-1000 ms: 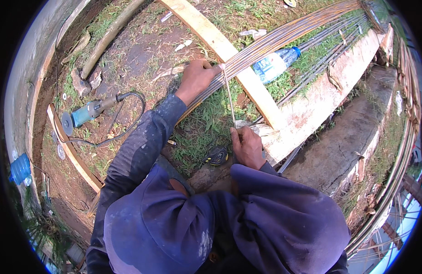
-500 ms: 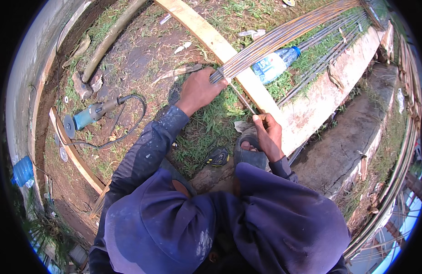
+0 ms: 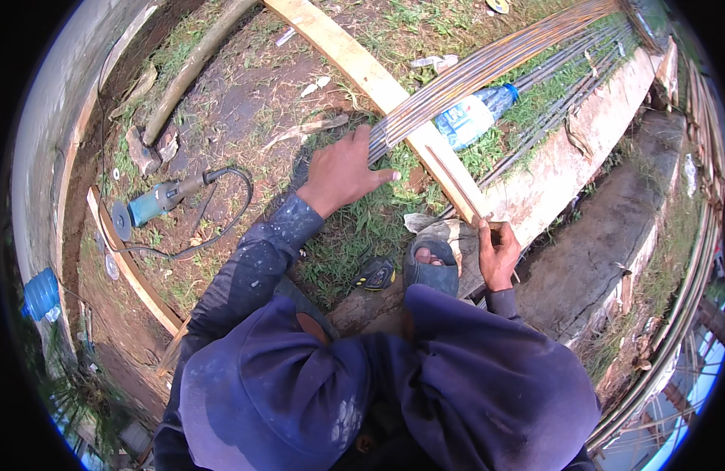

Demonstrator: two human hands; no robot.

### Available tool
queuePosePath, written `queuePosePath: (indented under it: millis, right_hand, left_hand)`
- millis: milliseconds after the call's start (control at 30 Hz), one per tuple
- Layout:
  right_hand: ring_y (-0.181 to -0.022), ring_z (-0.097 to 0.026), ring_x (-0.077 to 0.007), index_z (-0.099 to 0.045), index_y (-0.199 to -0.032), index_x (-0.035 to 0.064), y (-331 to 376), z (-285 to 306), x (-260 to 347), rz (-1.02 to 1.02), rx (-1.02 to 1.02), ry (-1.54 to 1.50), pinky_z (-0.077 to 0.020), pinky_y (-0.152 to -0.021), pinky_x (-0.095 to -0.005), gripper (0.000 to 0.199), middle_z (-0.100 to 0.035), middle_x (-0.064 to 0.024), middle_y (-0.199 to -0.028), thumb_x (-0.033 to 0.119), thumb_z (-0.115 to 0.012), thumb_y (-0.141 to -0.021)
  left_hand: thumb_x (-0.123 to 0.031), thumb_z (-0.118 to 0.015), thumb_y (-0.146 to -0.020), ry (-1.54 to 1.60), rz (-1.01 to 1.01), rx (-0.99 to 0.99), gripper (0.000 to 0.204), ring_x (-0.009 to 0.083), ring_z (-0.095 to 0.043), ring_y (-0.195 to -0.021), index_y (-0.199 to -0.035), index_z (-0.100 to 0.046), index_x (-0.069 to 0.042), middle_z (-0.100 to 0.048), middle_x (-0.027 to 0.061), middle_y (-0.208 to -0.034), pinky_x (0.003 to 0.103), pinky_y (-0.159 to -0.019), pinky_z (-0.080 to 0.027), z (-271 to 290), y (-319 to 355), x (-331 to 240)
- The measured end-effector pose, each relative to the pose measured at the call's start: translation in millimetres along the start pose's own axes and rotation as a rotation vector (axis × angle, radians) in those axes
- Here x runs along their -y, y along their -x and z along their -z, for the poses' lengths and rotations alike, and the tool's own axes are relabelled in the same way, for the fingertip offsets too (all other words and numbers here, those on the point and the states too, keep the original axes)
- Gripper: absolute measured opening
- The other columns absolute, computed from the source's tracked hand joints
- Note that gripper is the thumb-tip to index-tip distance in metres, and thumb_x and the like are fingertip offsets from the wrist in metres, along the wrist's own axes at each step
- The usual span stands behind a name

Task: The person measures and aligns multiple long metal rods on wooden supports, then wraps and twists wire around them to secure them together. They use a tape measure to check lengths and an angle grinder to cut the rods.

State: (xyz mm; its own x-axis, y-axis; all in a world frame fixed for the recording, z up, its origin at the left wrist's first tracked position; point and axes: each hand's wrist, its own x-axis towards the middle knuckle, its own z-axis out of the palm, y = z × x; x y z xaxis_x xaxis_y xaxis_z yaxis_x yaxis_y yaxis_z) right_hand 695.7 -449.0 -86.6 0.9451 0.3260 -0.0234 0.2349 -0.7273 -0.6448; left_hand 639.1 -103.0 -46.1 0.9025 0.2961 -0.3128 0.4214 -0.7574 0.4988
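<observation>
My left hand (image 3: 343, 174) is open beside the cut ends of a bundle of thin steel rods (image 3: 457, 82). Its thumb sticks out to the right and its fingers are up against the rod ends. Lower right, my right hand (image 3: 497, 253) is closed, thumb against finger, on one end of a thin rusty rod (image 3: 454, 179). That rod slants up and left across the pale wooden plank (image 3: 370, 72), apart from my left hand. The bundle rests over the same plank.
An angle grinder (image 3: 154, 202) with its cord lies at left. A labelled plastic bottle (image 3: 466, 119) sits under the bundle. Close to my sandalled foot (image 3: 431, 263) is a black-and-yellow tape measure (image 3: 375, 273). A wide board (image 3: 559, 169) and concrete ledge (image 3: 590, 228) run along the right.
My right hand has moved right and slightly down with the thin rod, drawing it away from my left hand. My left thumb has come off the bundle and spread outward.
</observation>
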Motion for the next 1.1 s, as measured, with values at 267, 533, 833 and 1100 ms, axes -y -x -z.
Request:
queuePosePath:
  millis: [267, 533, 833, 1100]
  right_hand:
    - [-0.096, -0.065, -0.0303, -0.063, -0.118, -0.0012, -3, 15, -23, -0.207, -0.145, 0.111, -0.0509, -0.086, -0.0404, 0.026, -0.067, -0.0199, -0.108, 0.015, -0.061, -0.098]
    - [-0.119, -0.055, -0.0387, -0.053, -0.134, 0.0017, -105, -17, 58, 0.511, -0.034, 0.217, -0.0451, -0.102, -0.0469, 0.043, -0.056, -0.0208, -0.130, 0.015, -0.066, -0.094]
    - [-0.137, -0.046, -0.0339, -0.048, -0.140, 0.0059, -213, -54, 137, 1.005, 0.347, 0.664, -0.0329, -0.118, -0.0540, 0.064, -0.053, -0.0143, -0.140, 0.012, -0.067, -0.079]
    - [-0.112, -0.058, -0.0411, -0.052, -0.121, 0.0037, -284, -53, 163, 1.173, 0.834, 0.711, -0.0459, -0.099, -0.0487, 0.057, -0.063, -0.0203, -0.112, 0.013, -0.075, -0.069]
  left_hand:
    - [-0.024, -0.077, -0.082, -0.108, 0.128, -0.101, 0.042, 0.0423, -0.071, -0.085, -0.104, -0.049, 0.000, -0.068, 0.0253, -0.096, 0.052, -0.070, -0.057, -28, 16, 20]
    - [-0.013, -0.069, -0.081, -0.078, 0.025, -0.268, 0.031, 0.0425, -0.070, -0.072, -0.101, -0.049, 0.000, -0.067, 0.0228, -0.084, 0.051, -0.064, -0.057, -30, 26, 18]
    - [-0.017, -0.071, -0.078, 0.133, 0.082, -0.102, 0.038, 0.0459, -0.069, -0.080, -0.104, -0.049, 0.001, -0.068, 0.0254, -0.086, 0.054, -0.073, -0.056, -17, 32, 34]
    - [-0.035, -0.083, -0.075, 0.457, 0.174, 0.356, 0.048, 0.0320, -0.072, -0.075, -0.099, -0.070, 0.004, -0.071, 0.0177, -0.083, 0.043, -0.070, -0.054, 9, 65, 101]
